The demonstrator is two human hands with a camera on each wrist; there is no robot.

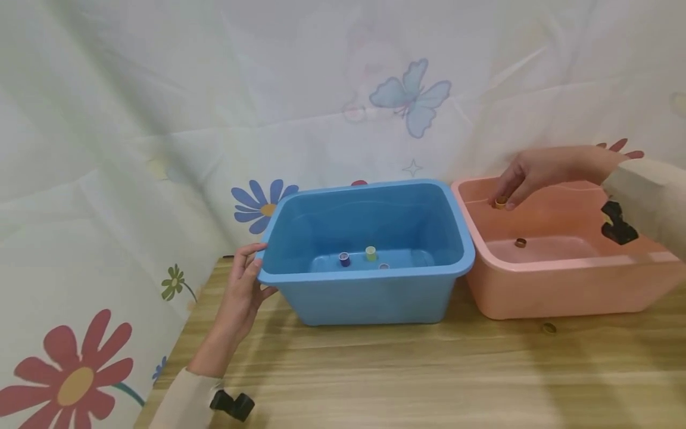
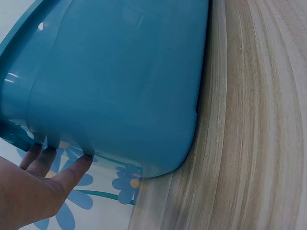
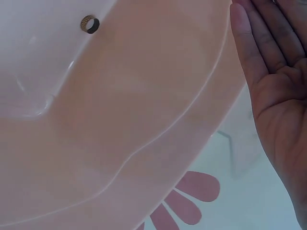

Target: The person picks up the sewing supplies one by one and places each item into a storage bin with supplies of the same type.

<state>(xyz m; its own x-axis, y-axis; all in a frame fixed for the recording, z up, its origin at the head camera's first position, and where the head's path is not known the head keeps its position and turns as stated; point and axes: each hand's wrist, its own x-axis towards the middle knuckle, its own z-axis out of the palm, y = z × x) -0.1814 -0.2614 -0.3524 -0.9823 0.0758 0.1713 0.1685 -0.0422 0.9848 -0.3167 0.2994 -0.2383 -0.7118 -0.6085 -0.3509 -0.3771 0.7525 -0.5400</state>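
My left hand (image 1: 243, 292) grips the left rim of a blue plastic basin (image 1: 370, 301), its fingertips against the outer wall in the left wrist view. Over the left part of a pink plastic basin (image 1: 573, 289), my right hand (image 1: 527, 176) pinches a small gold ring (image 1: 501, 203) between thumb and fingers; the right wrist view hides that ring. Another gold ring (image 1: 520, 242) lies on the pink basin's floor, showing a patterned band (image 3: 89, 24) up close. Inside the blue basin are a small dark purple ring-like piece (image 1: 344, 259), a yellow-green one (image 1: 371, 254) and a pale one (image 1: 384, 266).
Both basins stand side by side on a wood-grain table (image 1: 375, 375), their rims close together. A further ring (image 1: 549, 328) lies on the table in front of the pink basin. A white curtain (image 1: 321, 89) printed with flowers and a butterfly hangs right behind.
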